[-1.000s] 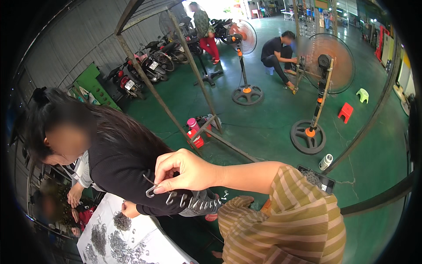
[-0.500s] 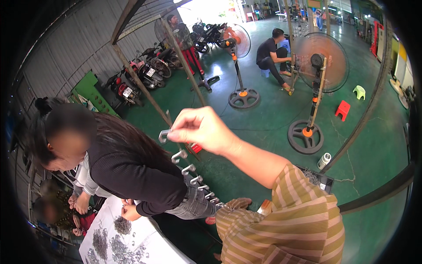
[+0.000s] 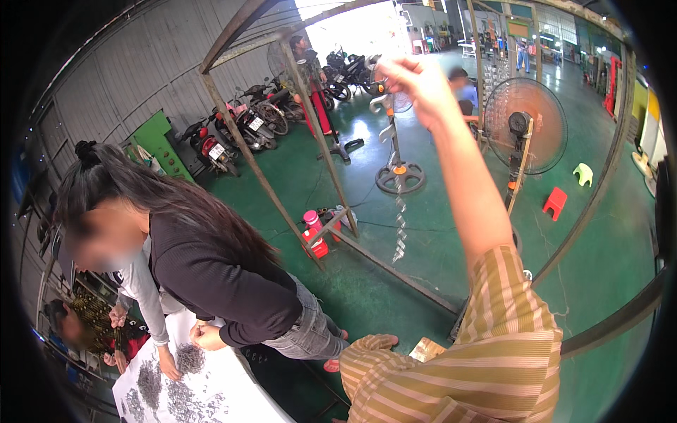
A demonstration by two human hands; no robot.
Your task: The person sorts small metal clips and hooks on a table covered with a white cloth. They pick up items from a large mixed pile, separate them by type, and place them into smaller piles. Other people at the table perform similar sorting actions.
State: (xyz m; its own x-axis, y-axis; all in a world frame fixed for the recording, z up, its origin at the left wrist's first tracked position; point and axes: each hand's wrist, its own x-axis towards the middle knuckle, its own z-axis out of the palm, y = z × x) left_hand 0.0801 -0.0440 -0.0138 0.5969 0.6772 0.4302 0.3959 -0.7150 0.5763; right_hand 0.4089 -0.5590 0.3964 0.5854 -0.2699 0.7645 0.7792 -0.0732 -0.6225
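My right hand (image 3: 422,92) is raised at the upper middle, the striped sleeve running up from the lower right. Its thumb and fingers are pinched at the top of a hanging string of small bent metal hooks (image 3: 386,132). The string dangles freely, hook below hook, down in front of a standing fan, its lowest pieces (image 3: 400,229) above the green floor. The fingers partly hide the top hook. My left hand is out of view.
A metal frame (image 3: 395,266) with upright posts stands close ahead. To the left, a person in a dark top (image 3: 218,261) leans over a white table (image 3: 243,395) with heaps of small metal pieces. Another standing fan (image 3: 525,127), a red stool (image 3: 555,203) and parked motorbikes stand farther off.
My right hand has moved up and to the right, carrying the string of hooks, which now hangs nearly straight down. The whole view has shifted slightly.
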